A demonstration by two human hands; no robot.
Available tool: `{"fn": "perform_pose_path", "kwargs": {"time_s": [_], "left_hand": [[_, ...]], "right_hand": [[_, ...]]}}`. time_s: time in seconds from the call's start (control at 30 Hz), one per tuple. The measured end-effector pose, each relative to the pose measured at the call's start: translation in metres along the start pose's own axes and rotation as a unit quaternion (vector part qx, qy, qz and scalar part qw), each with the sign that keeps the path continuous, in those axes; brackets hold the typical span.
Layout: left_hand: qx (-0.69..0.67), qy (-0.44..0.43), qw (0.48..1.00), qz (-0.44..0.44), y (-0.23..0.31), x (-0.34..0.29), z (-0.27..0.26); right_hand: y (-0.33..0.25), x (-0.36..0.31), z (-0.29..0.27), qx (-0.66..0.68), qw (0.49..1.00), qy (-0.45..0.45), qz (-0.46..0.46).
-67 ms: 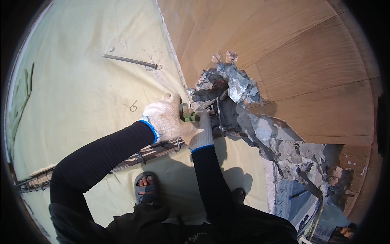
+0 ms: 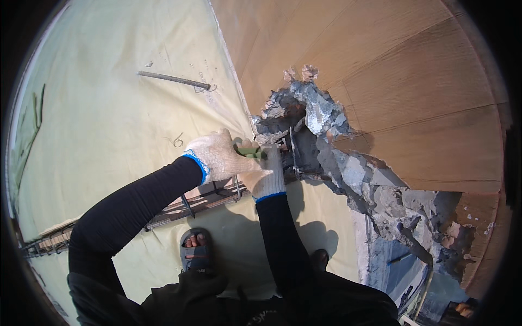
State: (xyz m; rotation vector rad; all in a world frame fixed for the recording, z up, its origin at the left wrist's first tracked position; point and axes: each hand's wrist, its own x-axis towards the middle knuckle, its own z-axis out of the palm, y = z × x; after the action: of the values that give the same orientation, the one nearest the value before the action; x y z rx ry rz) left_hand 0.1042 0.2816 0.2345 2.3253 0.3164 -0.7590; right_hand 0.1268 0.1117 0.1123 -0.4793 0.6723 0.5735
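Observation:
My left hand, in a white knit glove with a blue cuff, is closed at the edge of the broken concrete opening. Green shows among its curled fingers; whether that is glove coating or a held thing is unclear. Right beside it, almost touching, my right hand wears a matching glove, its fingers blurred and partly hidden. Inside the opening, a thin steel bar stands just to the right of my right hand.
A loose rebar piece and a bent wire lie on the pale sheet. Below my hands runs a slot with steel bars. Brown boards and jagged concrete fill the right side. My sandalled foot stands below the slot.
My left hand has shifted slightly to the left. My right hand stays in nearly the same place.

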Motion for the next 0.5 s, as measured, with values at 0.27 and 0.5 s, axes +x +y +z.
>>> {"fn": "perform_pose_path", "kwargs": {"time_s": [0.27, 0.5], "left_hand": [[0.050, 0.058, 0.975, 0.207, -0.004, 0.028, 0.004], [0.141, -0.011, 0.962, 0.232, -0.011, 0.067, -0.003]], "right_hand": [[-0.010, 0.003, 0.010, -0.103, 0.992, -0.036, -0.070], [-0.027, 0.024, -0.016, -0.136, 0.987, -0.078, -0.013]]}}
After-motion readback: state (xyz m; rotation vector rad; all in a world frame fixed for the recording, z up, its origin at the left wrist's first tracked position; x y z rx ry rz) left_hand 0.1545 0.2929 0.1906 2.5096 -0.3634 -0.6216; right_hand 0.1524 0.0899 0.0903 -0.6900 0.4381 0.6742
